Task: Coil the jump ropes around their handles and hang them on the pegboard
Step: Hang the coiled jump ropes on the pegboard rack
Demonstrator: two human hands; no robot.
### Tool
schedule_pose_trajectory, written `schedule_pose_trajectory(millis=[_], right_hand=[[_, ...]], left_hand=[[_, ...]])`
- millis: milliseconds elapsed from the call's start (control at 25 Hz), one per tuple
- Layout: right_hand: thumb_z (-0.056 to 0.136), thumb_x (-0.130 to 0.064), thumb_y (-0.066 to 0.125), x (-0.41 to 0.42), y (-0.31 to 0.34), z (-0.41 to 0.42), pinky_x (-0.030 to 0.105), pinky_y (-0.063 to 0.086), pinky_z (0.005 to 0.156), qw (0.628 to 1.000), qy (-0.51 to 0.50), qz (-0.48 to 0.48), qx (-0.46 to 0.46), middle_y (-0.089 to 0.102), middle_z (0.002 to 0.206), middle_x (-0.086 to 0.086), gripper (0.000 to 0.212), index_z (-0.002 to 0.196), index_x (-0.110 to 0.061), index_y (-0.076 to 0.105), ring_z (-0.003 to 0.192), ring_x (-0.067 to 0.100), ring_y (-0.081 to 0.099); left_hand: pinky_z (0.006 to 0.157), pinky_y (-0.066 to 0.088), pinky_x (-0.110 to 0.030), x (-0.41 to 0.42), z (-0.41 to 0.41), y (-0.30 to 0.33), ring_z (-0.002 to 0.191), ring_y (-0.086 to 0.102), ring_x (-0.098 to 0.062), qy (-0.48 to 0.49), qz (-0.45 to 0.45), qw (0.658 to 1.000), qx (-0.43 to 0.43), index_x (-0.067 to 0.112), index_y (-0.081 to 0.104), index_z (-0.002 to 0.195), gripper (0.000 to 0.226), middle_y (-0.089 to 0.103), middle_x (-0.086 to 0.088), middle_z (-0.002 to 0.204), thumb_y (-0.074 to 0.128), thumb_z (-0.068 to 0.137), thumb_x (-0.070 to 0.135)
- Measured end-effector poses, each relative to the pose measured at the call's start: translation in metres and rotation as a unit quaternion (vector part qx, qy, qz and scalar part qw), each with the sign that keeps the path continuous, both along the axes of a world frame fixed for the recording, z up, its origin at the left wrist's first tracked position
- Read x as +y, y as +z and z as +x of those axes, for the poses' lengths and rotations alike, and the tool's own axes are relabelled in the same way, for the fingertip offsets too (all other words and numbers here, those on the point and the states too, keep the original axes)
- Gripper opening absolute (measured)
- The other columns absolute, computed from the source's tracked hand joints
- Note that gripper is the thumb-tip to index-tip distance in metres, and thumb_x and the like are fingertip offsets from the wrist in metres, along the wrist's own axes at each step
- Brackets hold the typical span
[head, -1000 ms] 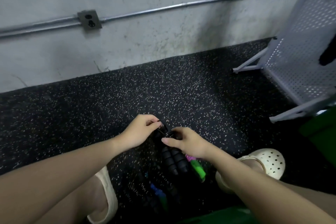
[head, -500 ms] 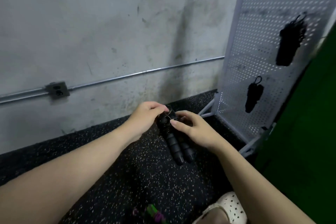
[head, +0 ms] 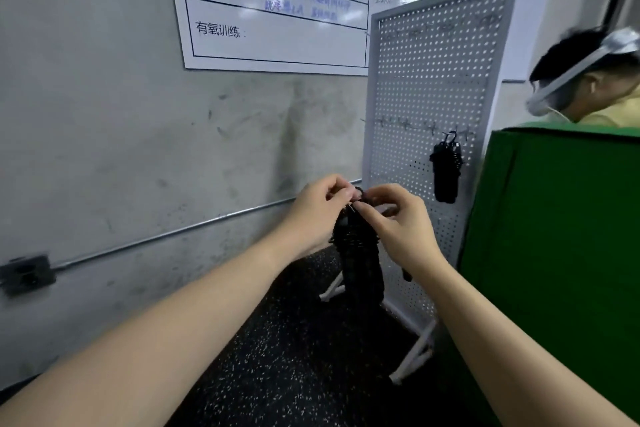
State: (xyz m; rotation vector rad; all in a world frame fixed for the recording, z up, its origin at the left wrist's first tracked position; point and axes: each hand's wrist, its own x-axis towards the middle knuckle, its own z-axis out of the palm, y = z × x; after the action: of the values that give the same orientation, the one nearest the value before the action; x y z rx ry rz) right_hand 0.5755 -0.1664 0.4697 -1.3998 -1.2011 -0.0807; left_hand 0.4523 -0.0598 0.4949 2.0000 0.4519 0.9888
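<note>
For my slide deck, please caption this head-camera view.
Left hand and right hand pinch the top of a coiled black jump rope before a white pegboard.

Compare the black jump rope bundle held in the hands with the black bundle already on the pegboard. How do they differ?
The held jump rope bundle hangs from the left hand and right hand, which pinch its top; the hung jump rope bundle hangs from a hook on the pegboard, untouched. The held one is lower and nearer the camera; the hung one is higher, against the panel. Both are black, coiled and hang upright.

Coiled rope [head: 360, 253] now raised toward pegboard [head: 429, 87]
</note>
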Motion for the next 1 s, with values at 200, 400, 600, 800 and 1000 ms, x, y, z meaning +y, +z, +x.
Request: schedule_pose_trajectory(millis=[200, 400, 600, 800, 1000], right_hand=[[0.092, -0.028, 0.075, -0.009, 0.045, 0.029, 0.017, 0.045, 0.064, 0.998, 0.01, -0.046, -0.036, 0.07, 0.077, -0.005, 0.018, 0.086, -0.011, 0.073, 0.067, -0.002, 0.06], [0.094, -0.016, 0.072, -0.004, 0.087, 0.052, 0.033, 0.06, 0.072, 1.0, 0.002, -0.027, 0.007, 0.077, 0.08, 0.009, 0.013, 0.088, -0.004, 0.074, 0.075, 0.015, 0.073], [0.094, -0.015, 0.073, 0.013, 0.128, 0.085, 0.017, 0.054, 0.062, 0.999, -0.026, 0.018, 0.027, 0.075, 0.08, 0.01, 0.013, 0.085, -0.005, 0.073, 0.069, 0.006, 0.069], [0.092, -0.019, 0.074, 0.03, 0.167, 0.126, 0.014, 0.048, 0.057, 0.995, -0.076, 0.059, 0.023, 0.072, 0.079, 0.006, 0.015, 0.089, -0.004, 0.075, 0.06, 0.0, 0.063], [0.093, -0.025, 0.073, 0.035, 0.213, 0.185, 0.025, 0.047, 0.063, 0.994, -0.095, 0.043, 0.037, 0.074, 0.084, 0.004, 0.015, 0.088, -0.011, 0.076, 0.07, 0.011, 0.062]], left_hand=[[0.071, 0.045, -0.022, 0.002, 0.024, 0.025, 0.073, 0.057, -0.006, -0.016, 0.017, 0.999, -0.023, 0.016, 0.07, 0.091, 0.016, 0.068, -0.001, 0.085, 0.06, 0.103, 0.019], [0.088, 0.055, -0.033, 0.015, 0.051, 0.042, 0.092, 0.065, -0.012, -0.048, -0.028, 0.997, -0.057, 0.026, 0.067, 0.101, 0.01, 0.07, 0.002, 0.101, 0.073, 0.094, 0.029], [0.097, 0.058, -0.041, 0.021, 0.093, 0.06, 0.113, 0.066, -0.014, -0.071, -0.03, 0.995, -0.058, 0.038, 0.053, 0.13, 0.061, 0.064, 0.008, 0.12, 0.087, 0.08, 0.034], [0.094, 0.055, -0.03, 0.009, 0.149, 0.106, 0.109, 0.067, -0.011, -0.029, 0.041, 0.993, -0.11, 0.035, 0.044, 0.139, 0.065, 0.067, 0.008, 0.121, 0.083, 0.087, 0.029], [0.102, 0.052, -0.039, 0.026, 0.211, 0.147, 0.116, 0.061, -0.02, -0.033, 0.117, 0.985, -0.122, 0.035, 0.043, 0.139, 0.057, 0.059, -0.003, 0.132, 0.076, 0.093, 0.029]])
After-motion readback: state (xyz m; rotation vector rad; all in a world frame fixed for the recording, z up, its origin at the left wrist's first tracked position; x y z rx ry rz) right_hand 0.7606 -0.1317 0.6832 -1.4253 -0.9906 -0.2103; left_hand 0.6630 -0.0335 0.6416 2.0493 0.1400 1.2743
